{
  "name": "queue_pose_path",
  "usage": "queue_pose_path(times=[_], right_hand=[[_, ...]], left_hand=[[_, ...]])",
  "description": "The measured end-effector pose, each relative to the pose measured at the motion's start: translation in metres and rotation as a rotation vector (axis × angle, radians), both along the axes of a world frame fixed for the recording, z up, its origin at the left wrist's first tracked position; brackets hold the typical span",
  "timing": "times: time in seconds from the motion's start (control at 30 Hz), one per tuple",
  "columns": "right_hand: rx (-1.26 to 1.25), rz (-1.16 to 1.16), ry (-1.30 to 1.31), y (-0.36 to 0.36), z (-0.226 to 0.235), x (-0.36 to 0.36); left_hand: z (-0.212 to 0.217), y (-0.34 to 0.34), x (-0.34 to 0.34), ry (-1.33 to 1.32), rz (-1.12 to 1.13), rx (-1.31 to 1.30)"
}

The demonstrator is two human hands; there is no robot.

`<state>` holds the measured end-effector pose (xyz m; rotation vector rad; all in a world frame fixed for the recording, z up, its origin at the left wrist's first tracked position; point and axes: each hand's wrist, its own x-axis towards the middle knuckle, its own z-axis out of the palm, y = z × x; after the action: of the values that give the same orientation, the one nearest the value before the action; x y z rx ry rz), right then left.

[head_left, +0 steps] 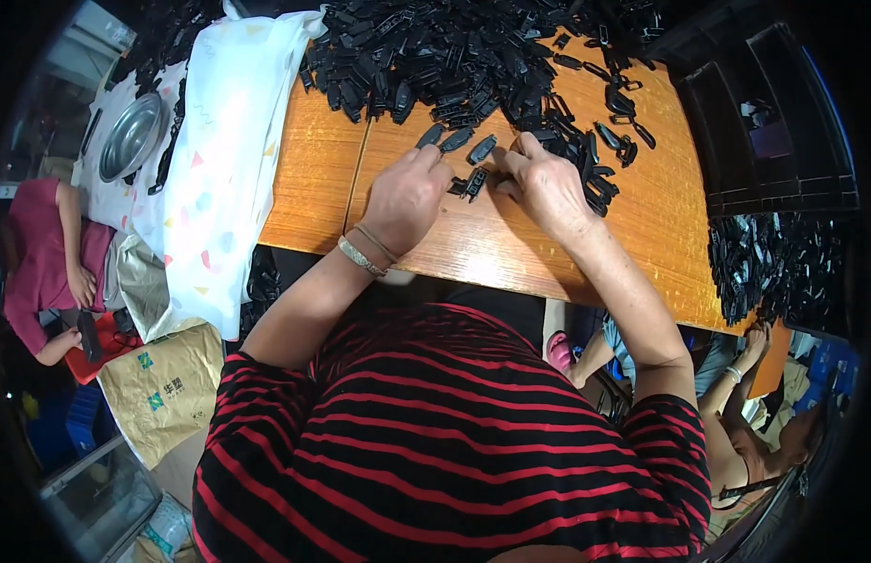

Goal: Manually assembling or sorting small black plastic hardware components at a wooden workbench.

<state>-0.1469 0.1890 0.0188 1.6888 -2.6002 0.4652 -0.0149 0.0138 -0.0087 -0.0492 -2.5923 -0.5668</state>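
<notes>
Over the wooden table my left hand (404, 199) has its fingers curled together, the tips against a small black plastic part (473, 183) with openings in it. My right hand (550, 192) faces it from the other side, thumb and fingers bent inward; what they hold, if anything, is hidden. Just beyond both hands lie a few loose oval black casings (482, 148), shaped like key fob shells. A large heap of such black parts (435, 56) spreads across the far side of the table, and more lie beside my right hand.
White patterned cloth (227, 150) covers the left side, with a metal bowl (133, 138) on another cloth. A black crate (782, 122) and more black parts (768, 267) stand at right. People sit at lower left and lower right. A brown paper sack (168, 389) is below left.
</notes>
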Motion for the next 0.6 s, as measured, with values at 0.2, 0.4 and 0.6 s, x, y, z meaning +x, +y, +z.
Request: queue_pose_path(times=[0.2,0.4,0.6], right_hand=[[-0.054,-0.021,-0.172,0.012,-0.012,0.017],[-0.095,-0.102,-0.183,0.017,-0.016,0.026],[-0.352,-0.135,-0.283,0.018,-0.019,0.032]], left_hand=[[0.004,-0.005,0.001,-0.133,0.044,-0.036],[0.012,-0.004,0.008,-0.065,-0.061,0.066],[0.007,-0.004,0.008,-0.005,-0.075,0.120]])
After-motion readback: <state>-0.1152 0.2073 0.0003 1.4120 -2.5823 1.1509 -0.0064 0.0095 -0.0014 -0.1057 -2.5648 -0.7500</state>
